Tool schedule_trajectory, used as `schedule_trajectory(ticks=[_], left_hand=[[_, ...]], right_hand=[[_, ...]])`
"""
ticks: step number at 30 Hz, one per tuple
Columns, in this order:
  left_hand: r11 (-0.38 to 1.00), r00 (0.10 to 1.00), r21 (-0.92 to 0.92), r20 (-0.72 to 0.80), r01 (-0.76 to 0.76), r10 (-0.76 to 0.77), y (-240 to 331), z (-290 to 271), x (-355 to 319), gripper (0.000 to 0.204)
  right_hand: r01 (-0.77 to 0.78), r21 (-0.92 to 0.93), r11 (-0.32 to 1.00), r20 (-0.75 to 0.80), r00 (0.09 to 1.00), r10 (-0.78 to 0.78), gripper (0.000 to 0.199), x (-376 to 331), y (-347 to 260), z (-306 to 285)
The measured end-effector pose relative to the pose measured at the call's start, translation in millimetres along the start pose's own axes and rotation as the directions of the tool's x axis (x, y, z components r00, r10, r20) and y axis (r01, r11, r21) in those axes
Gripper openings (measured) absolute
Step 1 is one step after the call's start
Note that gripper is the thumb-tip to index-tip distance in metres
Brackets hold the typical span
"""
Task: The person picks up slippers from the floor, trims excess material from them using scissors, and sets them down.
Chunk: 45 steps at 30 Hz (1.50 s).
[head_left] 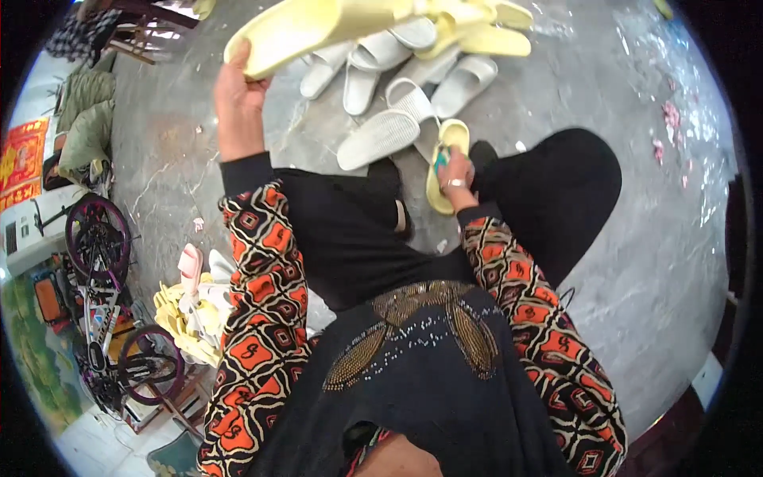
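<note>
My left hand [241,94] is closed on one end of a pale yellow slipper [290,38], holding it up off the floor at the upper left. Between my knees, my right hand [456,170] is closed around a small teal-green object [441,156], mostly covered by the fingers, so its kind does not show. Under that hand lies another yellow slipper [455,129]. Just beyond are several white slippers [380,137] in a loose heap, with yellow slippers [494,41] behind them.
A heap of yellow, white and pink slippers [189,319] lies beside my left arm. A bicycle [99,318] stands farther left, near green-grey sacks [86,131]. Pink scraps [671,115] lie on the grey floor [660,238] to the right.
</note>
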<state>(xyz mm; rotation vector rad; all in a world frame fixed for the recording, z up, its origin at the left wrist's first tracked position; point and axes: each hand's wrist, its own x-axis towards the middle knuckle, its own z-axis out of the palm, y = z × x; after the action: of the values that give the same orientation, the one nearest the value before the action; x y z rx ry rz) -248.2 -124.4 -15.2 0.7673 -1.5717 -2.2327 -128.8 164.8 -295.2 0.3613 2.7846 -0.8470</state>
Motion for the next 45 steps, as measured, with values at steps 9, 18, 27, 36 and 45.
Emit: schedule_trajectory(ticks=[9, 18, 27, 36, 45], left_hand=[[0.997, 0.994, -0.033, 0.079, 0.077, -0.074, -11.3, 0.8, 2.7, 0.029], [0.971, 0.984, -0.174, 0.047, -0.162, 0.173, -17.2, 20.8, -6.0, 0.030], [0.793, 0.988, -0.610, 0.125, 0.000, 0.096, 3.2, 51.5, -138.7, 0.034], [0.927, 0.718, -0.179, 0.589, -0.331, 0.370, -26.5, 43.8, -61.7, 0.039], [0.995, 0.639, -0.050, 0.763, -0.091, 0.097, -29.7, 36.3, -47.9, 0.054]], right_hand=[[0.270, -0.296, 0.916, 0.345, 0.925, -0.161, 0.023, -13.1, 11.5, 12.2], [0.300, 0.887, 0.351, -0.148, 0.905, -0.399, 0.049, 26.3, -125.6, -138.8], [0.095, 0.985, -0.143, -0.171, 0.634, -0.754, 0.045, -54.7, -254.0, -274.6], [0.454, 0.891, 0.019, -0.361, 0.733, -0.576, 0.042, 11.3, -249.1, -219.1], [0.592, 0.733, 0.335, -0.362, 0.757, -0.544, 0.043, 43.7, -240.5, -228.7]])
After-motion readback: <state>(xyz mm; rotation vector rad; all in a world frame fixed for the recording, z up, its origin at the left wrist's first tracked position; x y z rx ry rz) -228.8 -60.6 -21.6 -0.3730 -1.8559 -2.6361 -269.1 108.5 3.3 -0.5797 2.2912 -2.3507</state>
